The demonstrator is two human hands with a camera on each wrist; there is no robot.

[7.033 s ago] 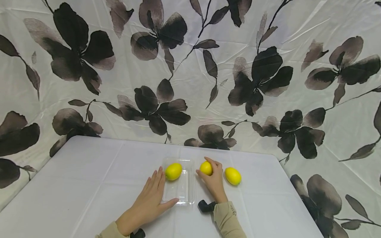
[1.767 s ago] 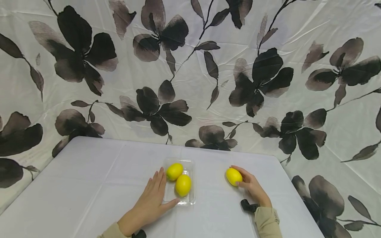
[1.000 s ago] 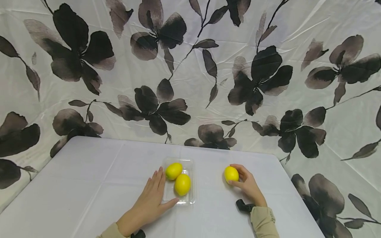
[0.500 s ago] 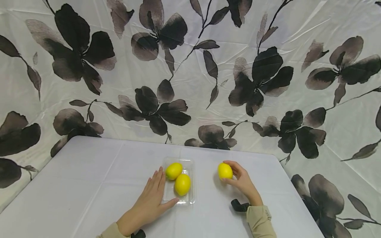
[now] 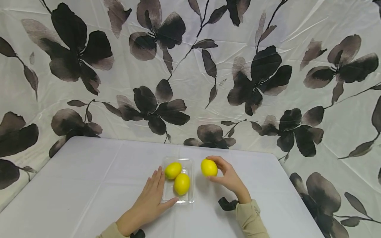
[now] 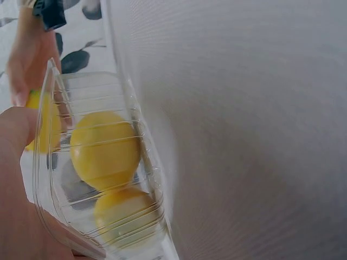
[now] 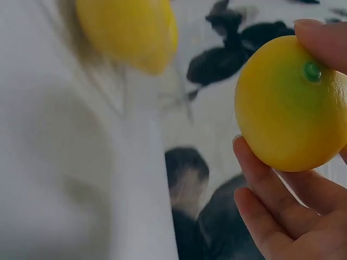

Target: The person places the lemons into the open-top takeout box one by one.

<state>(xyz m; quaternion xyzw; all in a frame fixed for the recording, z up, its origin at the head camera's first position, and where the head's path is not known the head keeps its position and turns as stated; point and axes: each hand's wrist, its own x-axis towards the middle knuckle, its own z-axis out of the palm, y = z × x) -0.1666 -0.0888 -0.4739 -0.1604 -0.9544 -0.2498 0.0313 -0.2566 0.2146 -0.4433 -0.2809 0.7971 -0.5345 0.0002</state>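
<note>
Since half a second ago, the right hand (image 5: 227,177) has carried its smooth yellow lemon (image 5: 209,167) leftward, so that the fruit now sits just beside the right edge of the clear rectangular plastic tray (image 5: 190,197) rather than well apart from it; one second ago it was farther right again. Fingers and thumb curl round the lemon, pinching it from above and below, and in the right wrist view the fingertips (image 7: 323,38) press its green-dotted end while the lower fingers cradle its underside (image 7: 290,104). From the head view the lemon appears raised slightly off the white tablecloth (image 5: 89,178), though contact cannot be judged with certainty. Two further yellow lemons lie inside the tray, touching one another: the far lemon (image 5: 173,170) and the near lemon (image 5: 182,184). Unmoved, the left hand (image 5: 148,200) lies flat on the cloth with its straight fingers along the tray's left wall and its thumb across the near edge. Seen through the transparent wall in the left wrist view, both tray lemons (image 6: 105,149) remain visible. A black-and-white floral fabric backdrop (image 5: 262,72) hangs behind the table.
</note>
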